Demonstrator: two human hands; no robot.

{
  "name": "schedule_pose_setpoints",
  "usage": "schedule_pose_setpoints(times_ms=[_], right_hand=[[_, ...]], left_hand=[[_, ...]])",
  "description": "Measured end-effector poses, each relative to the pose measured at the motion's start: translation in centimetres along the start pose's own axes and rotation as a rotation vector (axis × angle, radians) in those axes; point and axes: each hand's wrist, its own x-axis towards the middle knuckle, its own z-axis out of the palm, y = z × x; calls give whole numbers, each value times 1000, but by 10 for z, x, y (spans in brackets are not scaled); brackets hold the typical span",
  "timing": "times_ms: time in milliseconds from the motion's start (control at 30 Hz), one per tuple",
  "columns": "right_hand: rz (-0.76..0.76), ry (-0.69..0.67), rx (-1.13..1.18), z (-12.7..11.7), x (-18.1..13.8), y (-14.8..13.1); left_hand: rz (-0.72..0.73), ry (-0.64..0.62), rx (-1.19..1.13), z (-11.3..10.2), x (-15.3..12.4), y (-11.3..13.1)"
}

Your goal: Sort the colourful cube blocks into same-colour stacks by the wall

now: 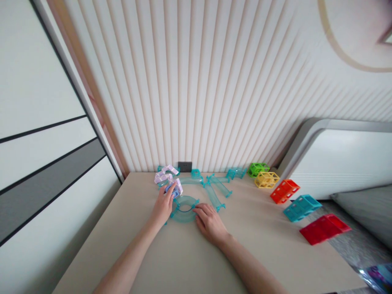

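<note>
My left hand (164, 205) has its fingers closed around a small blue-purple toy piece (175, 190) beside the pale lilac blocks (163, 177). Just right of it on the table lies a ring of clear teal curved track (185, 200). My right hand (210, 223) rests at the ring's right side, fingers extended over its edge with the palm down. Whether those fingertips press on the track is hard to make out. Beyond the ring lie a teal curved piece (190, 180) and straight teal tracks (214, 197), (222, 186).
Along the table's right side stand hollow frame blocks: green (258, 169), yellow (266, 179), orange (284, 191), teal (301, 208) and red (324, 229). More teal pieces (236, 173) lie near the ribbed wall (196, 90). A black socket (185, 166) sits at the wall's foot.
</note>
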Motion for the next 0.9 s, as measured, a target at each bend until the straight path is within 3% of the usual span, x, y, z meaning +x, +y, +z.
schedule_pose_setpoints(times_ms=[233,367,467,700,800,900], right_hand=[[-5,3,0,2,-1,3],[-7,18,7,3,-2,3],[-4,23,12,3,-1,3],[-22,128,57,-1,-4,5],[5,180,78,-5,-11,0],[38,198,113,-10,-20,-15]], left_hand=[[59,79,17,-5,3,1],[98,190,-3,-12,5,5],[40,250,-93,-18,5,12],[-272,111,-726,-19,-7,47],[-276,36,-757,-13,-20,62],[-174,-44,-618,-11,-34,76]])
